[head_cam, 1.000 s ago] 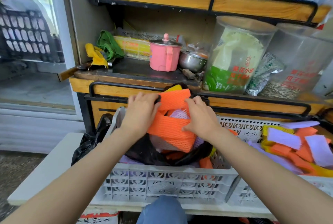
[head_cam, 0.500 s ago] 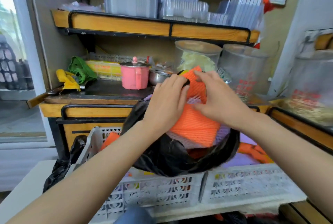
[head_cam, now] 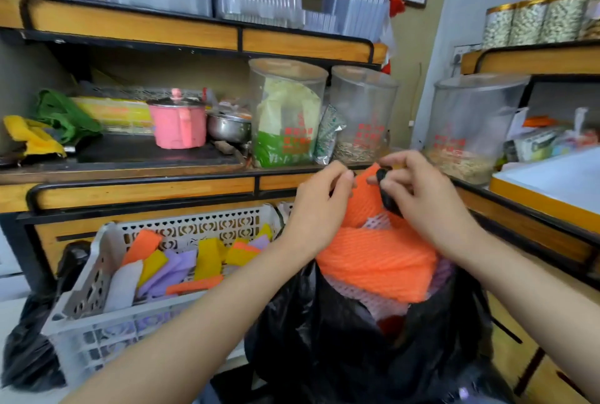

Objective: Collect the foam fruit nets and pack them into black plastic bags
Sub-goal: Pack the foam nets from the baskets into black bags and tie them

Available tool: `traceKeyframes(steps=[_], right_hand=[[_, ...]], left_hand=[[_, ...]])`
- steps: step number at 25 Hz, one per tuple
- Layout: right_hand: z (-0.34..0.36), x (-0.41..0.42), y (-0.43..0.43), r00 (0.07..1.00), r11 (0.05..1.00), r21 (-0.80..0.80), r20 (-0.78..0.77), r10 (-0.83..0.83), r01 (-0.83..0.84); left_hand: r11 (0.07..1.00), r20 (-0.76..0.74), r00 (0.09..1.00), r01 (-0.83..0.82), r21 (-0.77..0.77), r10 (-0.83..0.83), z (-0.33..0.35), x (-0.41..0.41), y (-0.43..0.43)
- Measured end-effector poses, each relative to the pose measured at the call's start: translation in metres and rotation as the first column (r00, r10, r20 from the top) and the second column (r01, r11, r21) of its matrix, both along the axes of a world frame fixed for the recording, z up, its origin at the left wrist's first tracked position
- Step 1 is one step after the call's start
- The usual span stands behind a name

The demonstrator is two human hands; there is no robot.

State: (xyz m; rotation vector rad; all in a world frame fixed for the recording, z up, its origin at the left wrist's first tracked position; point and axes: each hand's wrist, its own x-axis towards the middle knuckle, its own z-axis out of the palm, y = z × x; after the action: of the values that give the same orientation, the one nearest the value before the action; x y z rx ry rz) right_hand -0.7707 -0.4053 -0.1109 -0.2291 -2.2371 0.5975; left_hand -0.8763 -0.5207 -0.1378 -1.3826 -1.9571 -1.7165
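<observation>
A black plastic bag (head_cam: 344, 342) hangs in front of me, stuffed with orange foam fruit nets (head_cam: 376, 260) and some pale purple ones. My left hand (head_cam: 318, 209) pinches the bag's top at the left of the orange nets. My right hand (head_cam: 418, 199) grips a black bag handle beside them, fingers curled round it. To the left, a white perforated crate (head_cam: 97, 306) holds several loose orange, yellow, purple and white nets (head_cam: 181, 264).
A wooden shelf unit with black rails (head_cam: 146, 189) stands behind, carrying a pink pot (head_cam: 178, 126), a steel pot (head_cam: 229, 126) and clear jars (head_cam: 287, 114). Another black bag (head_cam: 26, 358) lies left of the crate. A counter (head_cam: 548, 189) runs along the right.
I have lifted the filled bag out of the crate and carried it to the right. Both hands rose with it and now work at its top handles.
</observation>
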Motion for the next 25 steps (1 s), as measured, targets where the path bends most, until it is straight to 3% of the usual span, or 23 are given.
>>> traceKeyframes(steps=[6, 14, 18, 20, 23, 25], right_hand=[[-0.086, 0.017, 0.002, 0.99, 0.976, -0.218, 0.137, 0.014, 0.017], [-0.198, 0.031, -0.014, 0.931, 0.945, -0.323, 0.36, 0.065, 0.059], [-0.252, 0.03, -0.03, 0.885, 0.883, -0.461, 0.443, 0.147, 0.084], [-0.274, 0.026, -0.038, 0.854, 0.815, -0.578, 0.447, 0.268, 0.047], [-0.292, 0.017, -0.046, 0.817, 0.654, -0.757, 0.376, 0.436, -0.001], [-0.299, 0.013, -0.046, 0.801, 0.621, -0.784, 0.383, 0.461, 0.018]], left_hand=[[0.963, 0.428, 0.894, 0.22, -0.155, -0.135, -0.07, 0.016, 0.013], [0.944, 0.796, 0.587, 0.324, -0.069, -0.144, -0.173, 0.035, 0.005], [0.915, 0.883, 0.467, 0.375, -0.147, -0.05, -0.222, 0.035, -0.012], [0.909, 0.904, 0.428, 0.376, -0.178, 0.0, -0.238, 0.032, -0.021], [0.854, 0.889, 0.457, 0.462, -0.239, 0.001, -0.25, 0.026, -0.034], [0.82, 0.875, 0.484, 0.49, -0.297, 0.027, -0.257, 0.021, -0.041]])
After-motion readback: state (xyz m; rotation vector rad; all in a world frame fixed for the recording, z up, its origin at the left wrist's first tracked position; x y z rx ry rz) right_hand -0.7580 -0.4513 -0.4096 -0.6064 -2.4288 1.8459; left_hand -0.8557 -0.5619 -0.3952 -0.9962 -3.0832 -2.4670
